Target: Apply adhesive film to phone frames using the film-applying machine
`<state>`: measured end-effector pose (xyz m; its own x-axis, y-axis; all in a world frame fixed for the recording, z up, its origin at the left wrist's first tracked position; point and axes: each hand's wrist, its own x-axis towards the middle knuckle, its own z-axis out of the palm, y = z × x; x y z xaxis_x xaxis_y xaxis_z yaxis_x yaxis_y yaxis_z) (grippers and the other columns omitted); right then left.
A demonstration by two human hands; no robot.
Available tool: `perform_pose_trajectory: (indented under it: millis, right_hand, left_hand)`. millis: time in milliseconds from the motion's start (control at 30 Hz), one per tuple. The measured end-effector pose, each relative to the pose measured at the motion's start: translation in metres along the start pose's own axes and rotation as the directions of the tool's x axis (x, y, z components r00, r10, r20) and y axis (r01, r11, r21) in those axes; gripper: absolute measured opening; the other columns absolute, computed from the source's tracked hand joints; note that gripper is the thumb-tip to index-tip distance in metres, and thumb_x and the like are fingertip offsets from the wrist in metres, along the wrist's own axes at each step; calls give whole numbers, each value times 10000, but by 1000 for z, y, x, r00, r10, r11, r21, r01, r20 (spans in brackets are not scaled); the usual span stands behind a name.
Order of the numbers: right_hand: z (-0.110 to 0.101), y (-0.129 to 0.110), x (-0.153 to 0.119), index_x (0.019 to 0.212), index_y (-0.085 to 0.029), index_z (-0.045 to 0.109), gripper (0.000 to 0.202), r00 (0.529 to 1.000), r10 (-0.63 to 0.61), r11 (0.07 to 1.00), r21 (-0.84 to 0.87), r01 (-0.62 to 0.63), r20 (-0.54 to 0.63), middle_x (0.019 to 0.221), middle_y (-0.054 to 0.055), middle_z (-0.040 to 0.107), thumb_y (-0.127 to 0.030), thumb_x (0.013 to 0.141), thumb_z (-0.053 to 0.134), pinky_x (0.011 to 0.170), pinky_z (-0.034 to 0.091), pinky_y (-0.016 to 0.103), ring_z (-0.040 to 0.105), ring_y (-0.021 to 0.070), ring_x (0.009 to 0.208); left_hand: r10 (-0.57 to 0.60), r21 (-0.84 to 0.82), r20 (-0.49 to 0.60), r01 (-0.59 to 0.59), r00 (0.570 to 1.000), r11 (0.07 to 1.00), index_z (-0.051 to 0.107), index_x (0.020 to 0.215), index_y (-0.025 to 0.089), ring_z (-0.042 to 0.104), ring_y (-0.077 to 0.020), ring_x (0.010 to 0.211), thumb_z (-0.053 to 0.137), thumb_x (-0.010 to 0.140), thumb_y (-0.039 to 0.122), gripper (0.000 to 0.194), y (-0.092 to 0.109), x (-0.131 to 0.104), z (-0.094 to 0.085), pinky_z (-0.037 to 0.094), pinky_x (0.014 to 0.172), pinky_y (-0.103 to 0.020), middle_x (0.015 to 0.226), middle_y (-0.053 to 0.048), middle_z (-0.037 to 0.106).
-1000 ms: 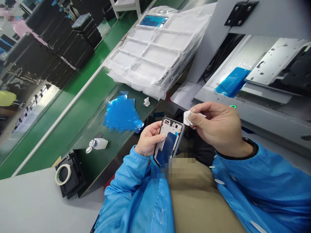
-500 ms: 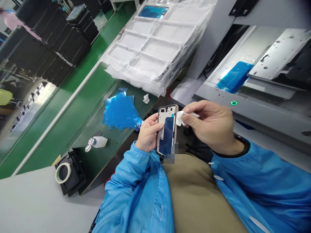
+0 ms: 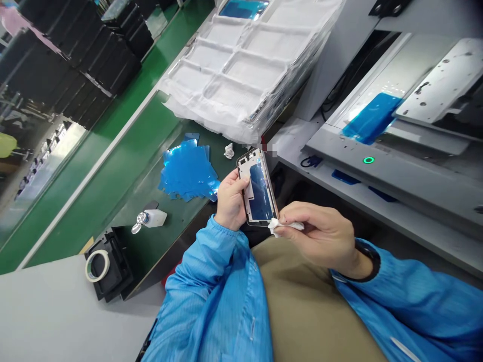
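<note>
My left hand [image 3: 233, 200] is closed around the left side of a phone frame [image 3: 260, 188], its thumb lying on the inner face. The frame has a metal edge, a pale inner plate and a dark blue film-like area. A crumpled white wipe [image 3: 274, 227] is pinched between the thumb and fingers of my right hand [image 3: 320, 234]. This wipe touches the frame's lower right corner. Left of the frame, a pile of blue film sheets [image 3: 188, 168] lies on the green bench, with a crumpled white scrap [image 3: 229, 151] beside it.
A white bottle [image 3: 155, 218] with its metal cap flipped up stands on the green bench [image 3: 177, 221]. A tape roll [image 3: 97, 266] rests on black trays. Behind is a white compartment tray [image 3: 252, 60]. The grey machine [image 3: 415, 168] at right bears a blue film [image 3: 373, 118].
My right hand has moved the wipe down along the frame's right edge, from near the top to the lower corner. The frame is now tilted more to the left and sits slightly higher.
</note>
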<state>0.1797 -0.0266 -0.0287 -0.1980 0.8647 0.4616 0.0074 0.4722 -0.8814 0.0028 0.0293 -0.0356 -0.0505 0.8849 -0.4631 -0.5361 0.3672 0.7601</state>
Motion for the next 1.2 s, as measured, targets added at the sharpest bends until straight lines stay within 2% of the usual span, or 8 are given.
perform_pose_trajectory:
  millis: [100,200,367,567,867,1000,1100,1200]
  right_hand:
    - [1,4,-8,981,-270,749,227,988,-150,978,-153,142,-38,890,23,815,-88,882,841,642,652,258,775,172,719]
    - [0,5,-10,996,-288,760,238,974,-223,968,-131,216,-42,854,18,803,-74,898,803,608,662,274,767,178,675]
    - [-8,4,-4,1065,-289,756,263,968,-222,974,15,225,-119,835,16,787,-84,904,797,567,661,285,746,173,626]
    - [-10,8,3,1221,-269,795,329,966,-233,957,-205,207,-112,976,62,846,-133,923,824,683,708,282,815,205,775]
    - [-9,12,-4,1107,-264,851,236,964,-38,999,-20,34,-262,907,37,833,-121,920,828,499,585,252,758,163,650]
    - [-9,13,-13,1078,-285,862,143,938,140,990,56,-129,-317,777,16,800,-206,969,814,450,553,287,705,164,543]
    - [-7,13,-11,1065,-290,865,99,902,289,949,222,-225,-322,746,14,792,-311,977,825,436,572,307,692,178,504]
    - [-4,12,2,1034,-311,858,115,880,354,860,479,-174,-317,684,-4,755,-405,972,835,408,553,286,661,165,479]
  left_hand:
    - [-5,-37,-28,4,1000,999,724,1056,164,783,-238,938,837,749,237,335,-2,0,6,615,915,-362,932,-47,801]
    - [-14,-48,-24,13,1000,999,710,1059,172,788,-275,1034,824,780,247,310,1,0,13,617,952,-386,945,-54,801]
    - [-21,-48,-38,19,999,999,714,1018,164,790,-278,1032,803,792,214,248,7,0,20,615,980,-396,878,-46,775]
    - [-14,-62,-34,12,999,998,716,1013,153,771,-206,870,741,850,163,165,3,-5,27,601,970,-357,827,-24,758]
    - [-18,-104,-72,10,997,995,718,946,158,715,-132,790,647,867,61,144,-2,-3,45,570,929,-285,891,-17,760]
    - [-30,-111,-46,25,999,994,725,940,144,675,-115,718,633,906,63,127,-5,-5,51,565,873,-276,862,-20,741]
    - [-57,-106,-26,54,998,993,731,950,137,678,-118,707,648,919,80,105,-4,-9,52,577,893,-290,844,-23,737]
    - [-69,-100,-25,66,997,993,738,979,140,719,-148,747,701,908,116,84,-1,-11,50,590,917,-307,822,-22,737]
